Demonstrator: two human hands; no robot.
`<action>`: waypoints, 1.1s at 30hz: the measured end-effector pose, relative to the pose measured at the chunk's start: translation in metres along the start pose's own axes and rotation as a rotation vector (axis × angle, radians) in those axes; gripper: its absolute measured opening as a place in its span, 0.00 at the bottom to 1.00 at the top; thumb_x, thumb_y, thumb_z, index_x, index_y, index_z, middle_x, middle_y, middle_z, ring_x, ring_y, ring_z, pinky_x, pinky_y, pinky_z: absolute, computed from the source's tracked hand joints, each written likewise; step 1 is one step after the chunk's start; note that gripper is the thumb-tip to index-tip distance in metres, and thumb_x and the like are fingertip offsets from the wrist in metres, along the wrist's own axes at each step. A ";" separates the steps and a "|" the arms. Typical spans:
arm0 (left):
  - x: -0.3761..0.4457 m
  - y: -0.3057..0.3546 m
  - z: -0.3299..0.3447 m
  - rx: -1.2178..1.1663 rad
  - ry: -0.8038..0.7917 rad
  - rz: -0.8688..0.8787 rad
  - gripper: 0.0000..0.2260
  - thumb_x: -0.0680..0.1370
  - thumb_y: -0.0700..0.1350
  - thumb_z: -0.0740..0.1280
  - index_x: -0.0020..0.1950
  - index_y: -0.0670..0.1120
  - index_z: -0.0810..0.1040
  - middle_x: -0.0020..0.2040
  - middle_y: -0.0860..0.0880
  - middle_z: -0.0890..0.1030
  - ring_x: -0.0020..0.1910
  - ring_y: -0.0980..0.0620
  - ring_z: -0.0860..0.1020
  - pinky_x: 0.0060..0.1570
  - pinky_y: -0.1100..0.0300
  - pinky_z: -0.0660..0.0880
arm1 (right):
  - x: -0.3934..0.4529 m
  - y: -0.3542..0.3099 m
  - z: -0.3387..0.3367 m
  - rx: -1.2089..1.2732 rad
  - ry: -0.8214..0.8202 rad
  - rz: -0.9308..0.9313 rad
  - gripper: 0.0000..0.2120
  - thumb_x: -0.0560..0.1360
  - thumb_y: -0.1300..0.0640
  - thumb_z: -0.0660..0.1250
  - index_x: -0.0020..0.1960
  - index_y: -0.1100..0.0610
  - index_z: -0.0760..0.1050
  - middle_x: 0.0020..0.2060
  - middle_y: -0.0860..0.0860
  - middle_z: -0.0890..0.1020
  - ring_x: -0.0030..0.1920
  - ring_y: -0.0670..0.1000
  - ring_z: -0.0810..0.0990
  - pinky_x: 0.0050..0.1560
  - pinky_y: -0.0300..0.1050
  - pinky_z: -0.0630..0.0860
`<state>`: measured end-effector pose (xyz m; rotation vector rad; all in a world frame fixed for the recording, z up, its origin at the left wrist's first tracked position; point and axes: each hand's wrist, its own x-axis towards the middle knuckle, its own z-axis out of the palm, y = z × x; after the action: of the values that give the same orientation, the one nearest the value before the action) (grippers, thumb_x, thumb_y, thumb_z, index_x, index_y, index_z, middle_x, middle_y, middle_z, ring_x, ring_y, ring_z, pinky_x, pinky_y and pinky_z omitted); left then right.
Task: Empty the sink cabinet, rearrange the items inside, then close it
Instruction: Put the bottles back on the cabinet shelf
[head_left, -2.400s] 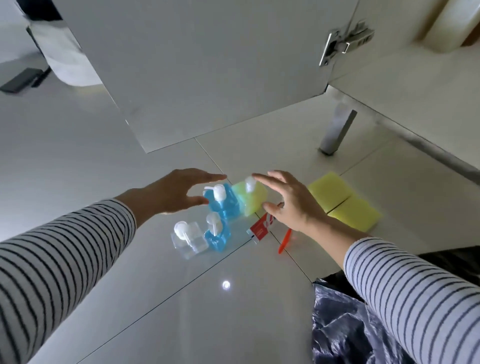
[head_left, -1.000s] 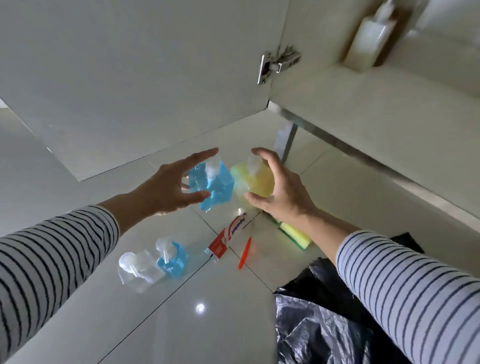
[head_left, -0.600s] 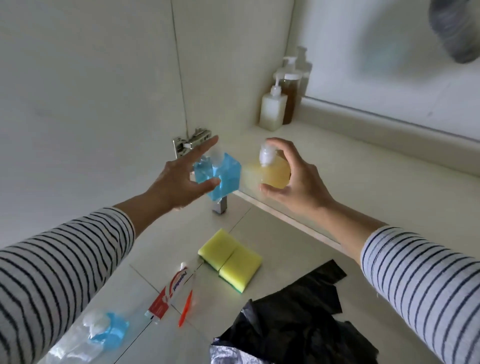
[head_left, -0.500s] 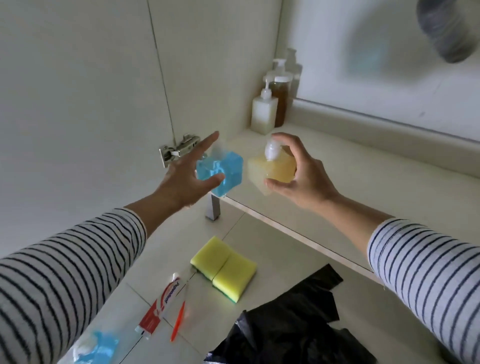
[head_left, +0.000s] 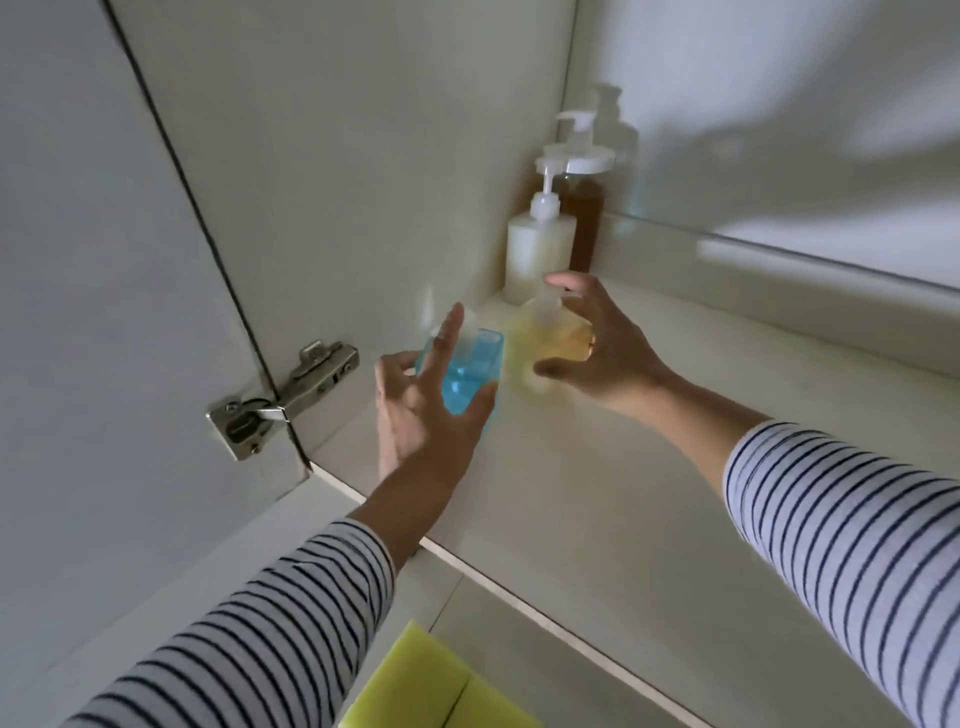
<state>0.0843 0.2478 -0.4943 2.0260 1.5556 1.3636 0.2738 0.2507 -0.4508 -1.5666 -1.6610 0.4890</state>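
— Head view: where are the bottles?

— The left hand (head_left: 421, 415) grips the blue bottle (head_left: 467, 371) and the right hand (head_left: 597, 353) grips the yellow bottle (head_left: 545, 338), both over the cabinet floor (head_left: 649, 467) near its back left corner.

— Anything else?

— A white pump bottle (head_left: 537, 254) and an amber one (head_left: 584, 208) in that corner (sponges (head_left: 431, 686) below).

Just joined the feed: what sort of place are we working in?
Probably a bathroom or kitchen sink cabinet: an open hinged door, pump bottles in the back corner, yellow sponges on the tiled floor below.
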 end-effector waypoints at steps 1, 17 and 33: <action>0.003 -0.001 0.007 0.012 0.020 -0.015 0.36 0.69 0.53 0.73 0.71 0.65 0.58 0.52 0.44 0.67 0.46 0.47 0.73 0.50 0.56 0.74 | 0.007 0.003 0.002 -0.011 -0.013 -0.015 0.38 0.65 0.57 0.77 0.68 0.42 0.61 0.61 0.42 0.70 0.68 0.45 0.66 0.59 0.41 0.68; 0.047 -0.019 0.046 -0.075 -0.072 0.000 0.41 0.74 0.38 0.69 0.71 0.64 0.46 0.52 0.51 0.64 0.42 0.54 0.71 0.47 0.64 0.70 | 0.080 0.030 0.014 -0.160 -0.101 0.012 0.40 0.69 0.54 0.74 0.72 0.37 0.56 0.64 0.51 0.65 0.64 0.50 0.67 0.67 0.50 0.68; 0.064 -0.027 0.055 0.051 -0.159 0.035 0.43 0.74 0.41 0.70 0.70 0.64 0.40 0.49 0.50 0.65 0.42 0.53 0.66 0.48 0.55 0.70 | 0.095 0.027 0.039 -0.237 0.088 0.011 0.32 0.74 0.57 0.68 0.73 0.40 0.59 0.55 0.50 0.64 0.55 0.44 0.65 0.59 0.32 0.61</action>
<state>0.1098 0.3316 -0.5079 2.1433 1.5072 1.1535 0.2687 0.3557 -0.4684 -1.7418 -1.6912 0.2304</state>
